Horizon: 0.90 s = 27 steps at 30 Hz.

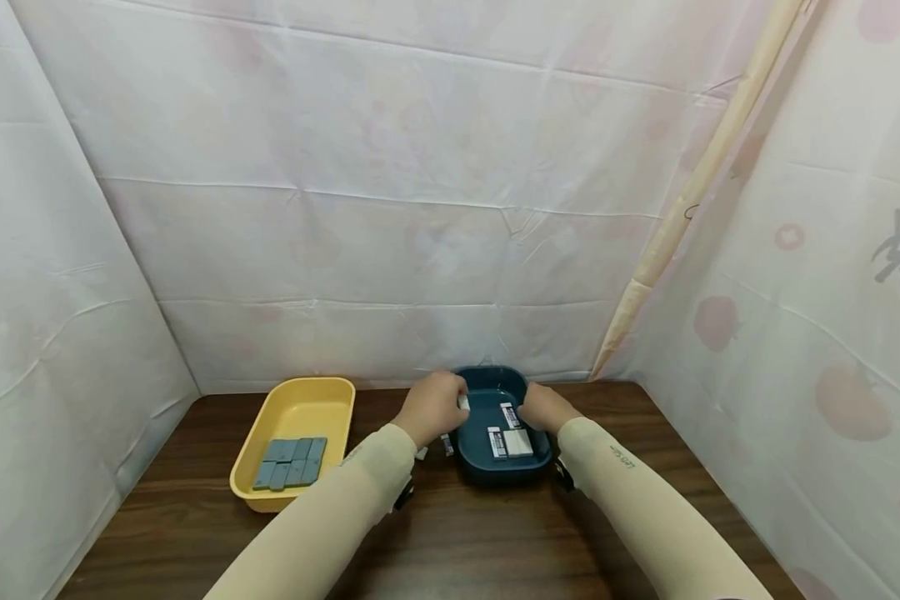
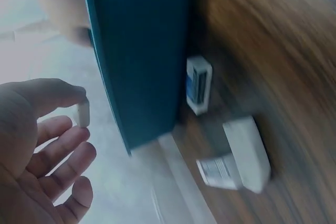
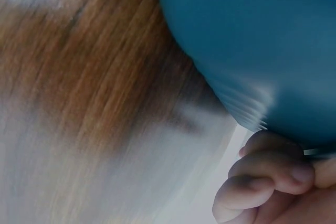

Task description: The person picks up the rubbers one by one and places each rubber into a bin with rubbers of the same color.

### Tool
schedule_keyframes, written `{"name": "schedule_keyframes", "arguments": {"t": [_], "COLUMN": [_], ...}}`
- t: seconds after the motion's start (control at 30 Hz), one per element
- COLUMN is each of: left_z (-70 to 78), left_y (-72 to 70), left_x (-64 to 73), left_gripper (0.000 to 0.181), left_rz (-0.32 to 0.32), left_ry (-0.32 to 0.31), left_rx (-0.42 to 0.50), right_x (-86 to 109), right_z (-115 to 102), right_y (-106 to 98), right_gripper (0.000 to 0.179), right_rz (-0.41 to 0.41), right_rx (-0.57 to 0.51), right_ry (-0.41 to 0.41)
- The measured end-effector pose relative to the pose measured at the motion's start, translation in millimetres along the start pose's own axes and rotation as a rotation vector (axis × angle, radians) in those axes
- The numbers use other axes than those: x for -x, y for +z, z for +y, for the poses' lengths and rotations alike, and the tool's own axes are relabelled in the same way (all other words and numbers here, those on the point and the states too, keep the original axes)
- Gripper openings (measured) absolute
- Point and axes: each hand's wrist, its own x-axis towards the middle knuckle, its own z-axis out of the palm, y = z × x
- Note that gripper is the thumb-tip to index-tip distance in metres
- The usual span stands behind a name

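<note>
Between thumb and fingertips, my left hand (image 1: 433, 407) pinches a small white block (image 2: 83, 113), just beside the left rim of the dark blue tray (image 1: 468, 467). My right hand (image 1: 549, 408), fingers curled, grips the tray's right rim; part of that rim is hidden behind the hand. Inside the tray lie a labelled white eraser (image 1: 510, 415), another labelled one (image 1: 497, 442) and a plain white block (image 1: 517, 442). On the table left of the tray are a sleeved eraser (image 2: 199, 85) and a white eraser (image 2: 247, 153) touching another labelled piece (image 2: 218, 172).
A yellow tray (image 1: 328, 404) stands at the left, with several grey-blue blocks (image 1: 292, 463) laid side by side in its near part. The dark wood table (image 1: 480, 542) is bounded by white patterned sheeting (image 1: 390, 250) behind and on both sides. A wrapped pole (image 1: 675, 225) leans in the right corner.
</note>
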Motion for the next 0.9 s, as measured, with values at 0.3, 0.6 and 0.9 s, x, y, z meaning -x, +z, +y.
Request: {"name": "schedule_keyframes", "arguments": {"t": [0.3, 0.6, 0.9], "left_z": [31.2, 35.9, 38.6], "left_y": [32.3, 49.7, 57.6], "left_x": [-10.7, -11.6, -14.3], "left_gripper": [0.031, 0.027, 0.026], "left_rz": [-0.117, -0.172, -0.183], "left_ry": [0.103, 0.068, 0.098], "left_rx": [-0.268, -0.321, -0.323], "right_x": [-1.0, -2.8, -0.9], "right_z": [0.7, -1.9, 0.7], "right_y": [-0.1, -0.8, -0.5], "right_gripper": [0.048, 0.039, 0.046], "right_rz": [0.008, 0.000, 0.013], "right_rx": [0.002, 0.007, 0.001], "right_ry": [-0.017, -0.029, -0.021]}}
